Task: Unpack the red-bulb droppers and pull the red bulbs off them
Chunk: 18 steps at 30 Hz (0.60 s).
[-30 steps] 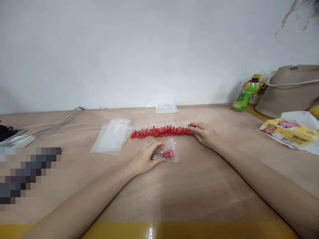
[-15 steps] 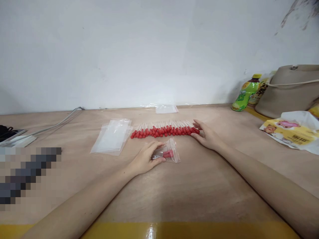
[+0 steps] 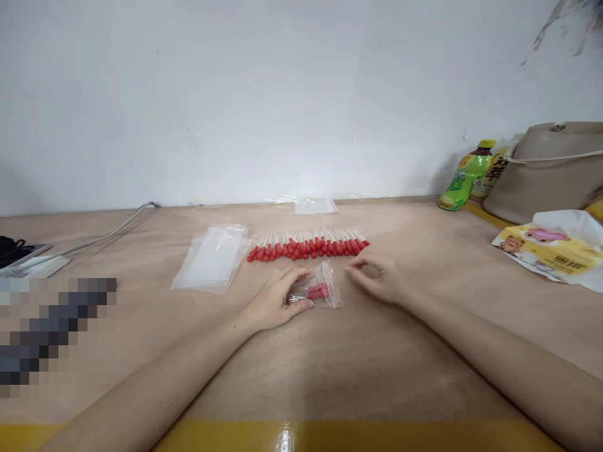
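Observation:
My left hand [image 3: 271, 304] lies on the table with thumb and fingers around a small clear zip bag [image 3: 333, 294]. Inside the bag are a few red-ended pieces [image 3: 318, 290]. Just right of the bag, my right hand [image 3: 384, 276] is closed in a pinch above the table; whatever its fingertips hold, if anything, is hidden. Beyond both hands runs a row of slim pale sticks with red bulb-like ends [image 3: 308, 249], the red ends facing me. Their exact kind is unclear.
Flat clear bags [image 3: 211, 257] lie left of the row, and another bag [image 3: 315, 206] is by the wall. A green bottle [image 3: 466, 179], a beige handbag [image 3: 546, 172] and a yellow-white packet [image 3: 549, 248] occupy the right. A grey cable [image 3: 110, 233] crosses the left side.
My right hand has drawn back from the right end of the row toward the bag, its fingers closing into a pinch. My left hand and the bag have stayed put.

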Each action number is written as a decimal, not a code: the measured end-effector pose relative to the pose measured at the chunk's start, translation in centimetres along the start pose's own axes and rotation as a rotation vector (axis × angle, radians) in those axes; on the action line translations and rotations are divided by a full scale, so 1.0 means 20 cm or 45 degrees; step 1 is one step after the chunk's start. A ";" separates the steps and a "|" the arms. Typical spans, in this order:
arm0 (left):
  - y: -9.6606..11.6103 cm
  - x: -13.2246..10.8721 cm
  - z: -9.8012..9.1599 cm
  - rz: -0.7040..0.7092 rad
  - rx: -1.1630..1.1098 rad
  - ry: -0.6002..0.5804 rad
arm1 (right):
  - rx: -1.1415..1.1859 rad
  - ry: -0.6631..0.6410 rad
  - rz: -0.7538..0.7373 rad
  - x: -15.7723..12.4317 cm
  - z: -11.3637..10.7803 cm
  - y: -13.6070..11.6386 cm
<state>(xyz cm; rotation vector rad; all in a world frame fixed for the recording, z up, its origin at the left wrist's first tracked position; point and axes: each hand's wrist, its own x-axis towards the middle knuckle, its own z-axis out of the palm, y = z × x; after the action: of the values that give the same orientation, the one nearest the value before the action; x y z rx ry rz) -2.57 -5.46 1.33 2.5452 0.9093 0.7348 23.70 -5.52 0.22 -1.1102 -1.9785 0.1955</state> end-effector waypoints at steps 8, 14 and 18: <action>0.02 0.00 0.00 0.090 -0.024 -0.079 | 0.119 -0.425 -0.025 0.03 0.09 -0.20; 0.01 0.01 0.00 0.101 0.056 -0.179 | 0.176 -0.527 0.012 0.03 0.09 -0.21; 0.00 0.01 0.01 0.076 0.168 -0.275 | 0.423 -0.543 0.182 0.02 0.11 -0.22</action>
<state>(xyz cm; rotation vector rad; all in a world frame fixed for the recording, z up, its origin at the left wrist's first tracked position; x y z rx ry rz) -2.42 -5.40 1.29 2.7122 0.8377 0.4169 19.25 -7.30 1.18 -1.0497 -2.1263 0.8661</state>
